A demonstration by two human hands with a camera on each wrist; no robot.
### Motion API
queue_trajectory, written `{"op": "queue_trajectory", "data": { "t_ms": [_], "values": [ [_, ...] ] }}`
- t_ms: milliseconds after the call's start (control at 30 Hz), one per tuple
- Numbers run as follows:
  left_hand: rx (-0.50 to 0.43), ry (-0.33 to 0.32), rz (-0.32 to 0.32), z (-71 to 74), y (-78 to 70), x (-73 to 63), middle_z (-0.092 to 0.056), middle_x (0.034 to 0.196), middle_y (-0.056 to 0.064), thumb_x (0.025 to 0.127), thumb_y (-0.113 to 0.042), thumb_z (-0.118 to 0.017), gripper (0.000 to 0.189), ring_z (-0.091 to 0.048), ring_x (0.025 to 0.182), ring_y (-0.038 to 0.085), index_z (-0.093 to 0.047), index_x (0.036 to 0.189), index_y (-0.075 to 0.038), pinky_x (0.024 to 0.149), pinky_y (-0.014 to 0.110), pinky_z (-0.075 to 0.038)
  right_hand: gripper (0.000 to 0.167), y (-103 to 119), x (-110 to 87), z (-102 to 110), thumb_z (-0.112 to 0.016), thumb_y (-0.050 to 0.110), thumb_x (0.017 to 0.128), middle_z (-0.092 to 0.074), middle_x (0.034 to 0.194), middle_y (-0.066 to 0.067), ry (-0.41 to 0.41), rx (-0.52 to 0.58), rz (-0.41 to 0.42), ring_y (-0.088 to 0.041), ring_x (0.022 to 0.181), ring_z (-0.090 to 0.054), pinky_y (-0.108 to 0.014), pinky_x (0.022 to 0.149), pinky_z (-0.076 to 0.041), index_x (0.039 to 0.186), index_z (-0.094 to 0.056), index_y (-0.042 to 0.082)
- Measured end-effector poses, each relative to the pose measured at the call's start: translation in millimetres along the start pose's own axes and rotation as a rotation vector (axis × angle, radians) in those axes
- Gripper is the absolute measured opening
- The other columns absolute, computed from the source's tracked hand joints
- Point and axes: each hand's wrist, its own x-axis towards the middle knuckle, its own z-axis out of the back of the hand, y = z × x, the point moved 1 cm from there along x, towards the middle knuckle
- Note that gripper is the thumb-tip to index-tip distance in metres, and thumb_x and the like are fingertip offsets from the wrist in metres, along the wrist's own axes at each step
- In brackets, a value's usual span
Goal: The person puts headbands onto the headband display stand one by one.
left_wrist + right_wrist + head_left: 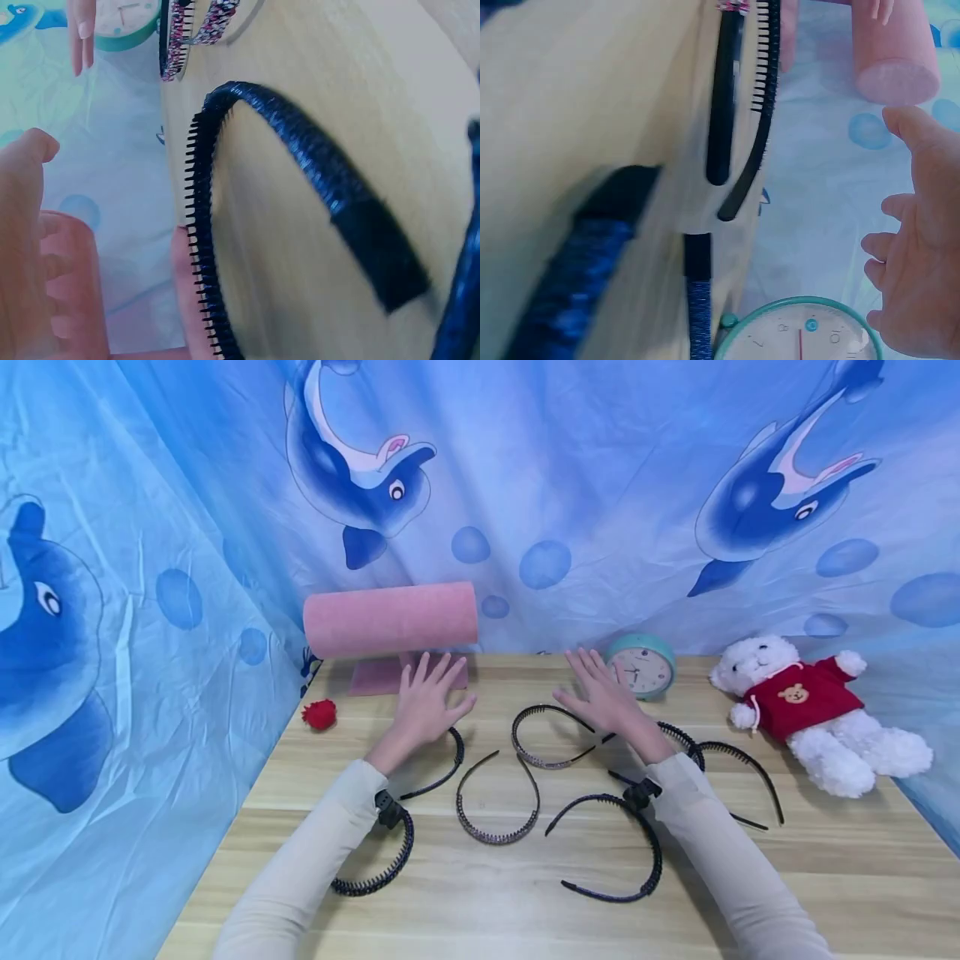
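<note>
Over the left part of the table my left hand [426, 703] is spread with fingers straight, holding nothing. My right hand [602, 695] is likewise spread, beside the clock, with nothing in it. Several toothed headbands lie about: a dark one [459, 752] by the left hand, another [405, 852] under the left wrist, a glittery one [497, 838] in the middle, and one [517, 735] behind it. To the right lie a dark headband [658, 860] and more [757, 764], partly hidden by the right forearm. In the left wrist view a blue glitter headband [300, 150] shows close up.
A pink padded cylinder stand [390, 620] is at the back left, near a red fuzzy ball [320, 715]. The green-rimmed clock [643, 670] stands at the back. A white teddy bear [806, 710] in a red top lies at right. Dolphin-print curtains [600, 485] surround the wooden table [480, 918].
</note>
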Motion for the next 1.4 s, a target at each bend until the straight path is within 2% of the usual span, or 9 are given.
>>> {"op": "queue_trajectory", "data": {
  "t_ms": [100,233,433,533,800,967,1167,1333,1400],
  "values": [
    [-0.021,-0.088,-0.038,6.6,3.3,-1.8,-0.04,0.163,0.006,0.1,-0.061,-0.047,0.071,-0.022,0.155,0.04,-0.035,0.159,-0.024,0.127,0.064,-0.013,0.085,2.9,5.5,3.0,-0.043,0.061,0.102,0.001,0.172,-0.012,-0.002,0.002,0.008,-0.034,0.159,0.005,-0.064,0.126,0.011,0.165,0.0,0.023],
    [-0.073,-0.287,-0.108,19.8,9.8,-2.9,-0.061,0.145,0.009,0.097,-0.05,-0.057,0.061,-0.043,0.145,0.038,-0.052,0.149,-0.018,0.124,0.061,-0.027,0.086,10.9,17.1,10.2,-0.043,0.062,0.102,-0.003,0.172,-0.014,-0.029,0.014,0.034,-0.036,0.159,0.001,-0.065,0.126,0.009,0.165,-0.002,0.022],
    [-0.189,-0.502,-0.14,49.4,29.0,0.0,-0.066,0.137,0.013,0.092,-0.035,-0.067,0.053,-0.055,0.132,0.037,-0.06,0.139,-0.01,0.119,0.057,-0.037,0.083,32.9,41.3,22.5,-0.052,0.052,0.102,-0.014,0.171,-0.017,-0.087,0.121,0.104,-0.042,0.157,-0.011,-0.067,0.127,-0.003,0.165,-0.009,0.02],
    [-0.27,-0.551,-0.06,63.8,48.0,1.8,-0.059,0.145,0.014,0.092,-0.033,-0.067,0.054,-0.048,0.137,0.037,-0.058,0.141,-0.011,0.12,0.061,-0.032,0.083,46.9,53.9,25.9,-0.055,0.05,0.102,-0.015,0.171,-0.015,-0.091,0.252,0.15,-0.039,0.158,-0.014,-0.064,0.128,-0.011,0.165,-0.011,0.019],
    [-0.674,-0.68,0.337,84.3,115.5,-7.0,-0.022,0.168,-0.005,0.09,-0.033,-0.072,0.061,-0.009,0.155,0.024,-0.053,0.147,-0.024,0.125,0.055,-0.025,0.081,83.0,79.3,21.2,-0.06,0.039,0.101,-0.016,0.172,-0.008,-0.077,0.551,0.205,-0.033,0.157,-0.02,-0.055,0.129,-0.021,0.165,-0.014,0.019],
    [-0.981,-0.557,0.42,91.0,149.3,-14.7,-0.016,0.17,-0.004,0.099,-0.03,-0.061,0.066,-0.012,0.158,0.021,-0.034,0.159,-0.031,0.129,0.047,-0.022,0.076,98.8,91.9,13.9,-0.06,0.029,0.103,-0.025,0.168,-0.018,-0.081,0.722,0.22,-0.039,0.153,-0.029,-0.057,0.126,-0.027,0.164,-0.017,0.014],
    [-1.338,-0.356,0.429,104.3,161.6,-18.7,-0.019,0.172,0.0,0.103,-0.02,-0.057,0.068,-0.021,0.157,0.03,-0.025,0.162,-0.032,0.13,0.05,-0.022,0.074,111.6,104.8,10.3,-0.061,0.018,0.102,-0.029,0.164,-0.026,-0.091,0.928,0.205,-0.041,0.152,-0.032,-0.05,0.126,-0.031,0.162,-0.02,0.006],
    [-1.351,-0.278,0.421,115.0,165.6,-23.6,-0.023,0.171,0.0,0.101,-0.015,-0.062,0.071,-0.026,0.156,0.031,-0.028,0.162,-0.029,0.128,0.054,-0.024,0.073,115.6,113.1,7.9,-0.063,0.01,0.1,-0.034,0.162,-0.025,-0.1,1.006,0.173,-0.041,0.148,-0.038,-0.047,0.122,-0.038,0.161,-0.022,0.005],
    [-1.344,-0.275,0.416,117.0,170.0,-25.2,-0.026,0.17,0.002,0.1,-0.013,-0.065,0.071,-0.034,0.152,0.029,-0.031,0.161,-0.028,0.123,0.044,-0.039,0.072,117.4,116.4,7.0,-0.063,0.007,0.099,-0.036,0.161,-0.025,-0.108,1.037,0.17,-0.04,0.147,-0.041,-0.046,0.121,-0.041,0.161,-0.025,0.005]
  ]
}}
